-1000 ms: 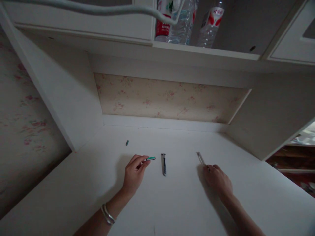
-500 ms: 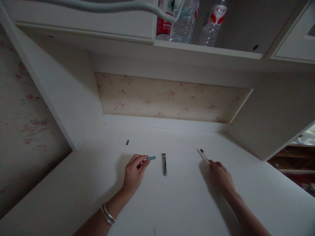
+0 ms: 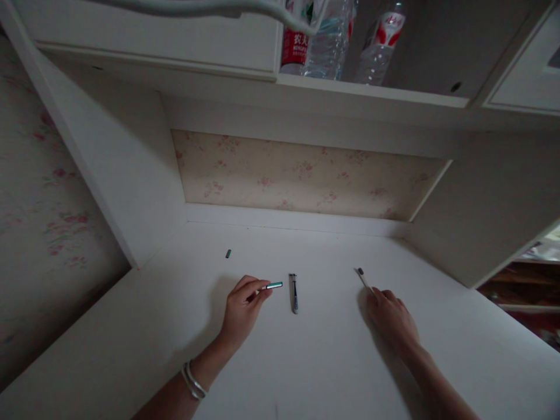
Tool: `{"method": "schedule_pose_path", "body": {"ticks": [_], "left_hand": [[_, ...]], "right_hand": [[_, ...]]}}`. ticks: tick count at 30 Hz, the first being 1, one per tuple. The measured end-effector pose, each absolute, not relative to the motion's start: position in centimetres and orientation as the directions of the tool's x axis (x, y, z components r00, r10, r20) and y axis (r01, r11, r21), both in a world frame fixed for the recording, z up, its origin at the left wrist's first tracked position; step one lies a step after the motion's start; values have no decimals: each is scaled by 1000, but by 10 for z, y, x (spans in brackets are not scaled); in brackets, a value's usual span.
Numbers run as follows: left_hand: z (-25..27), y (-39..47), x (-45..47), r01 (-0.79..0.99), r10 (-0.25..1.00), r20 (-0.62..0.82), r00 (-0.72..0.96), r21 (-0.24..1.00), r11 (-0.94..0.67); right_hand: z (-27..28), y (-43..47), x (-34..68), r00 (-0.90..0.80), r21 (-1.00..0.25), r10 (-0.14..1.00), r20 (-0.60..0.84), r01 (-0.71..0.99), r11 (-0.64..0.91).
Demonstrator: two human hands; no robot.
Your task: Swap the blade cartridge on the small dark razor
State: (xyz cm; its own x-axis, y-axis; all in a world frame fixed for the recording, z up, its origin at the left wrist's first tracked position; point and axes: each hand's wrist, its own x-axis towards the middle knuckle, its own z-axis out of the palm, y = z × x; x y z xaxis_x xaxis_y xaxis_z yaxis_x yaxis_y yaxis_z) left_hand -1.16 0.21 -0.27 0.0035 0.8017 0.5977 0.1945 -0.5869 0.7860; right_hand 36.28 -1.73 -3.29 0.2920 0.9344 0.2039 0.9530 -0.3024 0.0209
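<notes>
In the head view my left hand (image 3: 245,300), with two bracelets on its wrist, pinches a small flat razor cartridge (image 3: 274,285), green with a pale edge, above the desk. Just right of it a grey and black razor (image 3: 294,294) lies with its narrow head away from me. My right hand (image 3: 390,315) is closed round the handle of a white toothbrush (image 3: 364,279) with dark bristles, low over the desk at the right; the fingers cover the handle's near part. A second small dark green piece (image 3: 228,254), resembling the cartridge, lies farther back on the left.
The white desk (image 3: 332,361) is bounded by side panels and a low back ledge (image 3: 297,216). Overhead, a cabinet shelf (image 3: 371,93) holds several plastic bottles (image 3: 330,44). A pale curved bar (image 3: 196,10) crosses the top. Floral wallpaper (image 3: 65,221) covers the left wall.
The cartridge in my left hand has tilted, showing its pale edge, and has moved slightly right. My right hand has lowered a little with the toothbrush. The view has shifted slightly.
</notes>
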Motion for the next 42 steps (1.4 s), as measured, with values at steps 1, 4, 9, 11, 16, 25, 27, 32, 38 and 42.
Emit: {"method": "schedule_pose_path", "body": {"ticks": [1,4,9,11,16,25,27,32,38,42], "left_hand": [[-3,2,-11,188,805,593,5,790,-584],[-3,2,-11,164,821,570,11,809,-564],[-4,2,-8,129,851,525,32,842,-524],[-4,1,-7,121,859,509,49,851,-511],[-4,-1,-6,124,859,503,97,850,-512],[1,-1,-9,146,867,485,115,855,-498],[1,-1,-8,143,872,474,124,861,-488],[-1,-2,-5,149,885,435,167,876,-458],[-7,-1,-4,176,907,366,208,898,-403],[-9,0,-5,199,910,356,214,896,-397]], "right_hand": [[-33,-17,363,296,12,931,213,952,-306],[-29,-16,356,288,-41,920,265,957,-287],[-1,-24,300,62,-358,923,380,930,85],[14,-30,265,-97,-426,905,413,858,286],[39,-35,199,-341,-362,779,526,740,567],[36,-22,177,-413,-259,666,621,694,672],[35,-23,178,-418,-250,664,621,697,672],[31,-27,184,-413,-272,669,618,686,675],[17,-25,214,-270,-442,754,600,673,593],[8,-15,274,-130,-472,823,553,766,437]]}}
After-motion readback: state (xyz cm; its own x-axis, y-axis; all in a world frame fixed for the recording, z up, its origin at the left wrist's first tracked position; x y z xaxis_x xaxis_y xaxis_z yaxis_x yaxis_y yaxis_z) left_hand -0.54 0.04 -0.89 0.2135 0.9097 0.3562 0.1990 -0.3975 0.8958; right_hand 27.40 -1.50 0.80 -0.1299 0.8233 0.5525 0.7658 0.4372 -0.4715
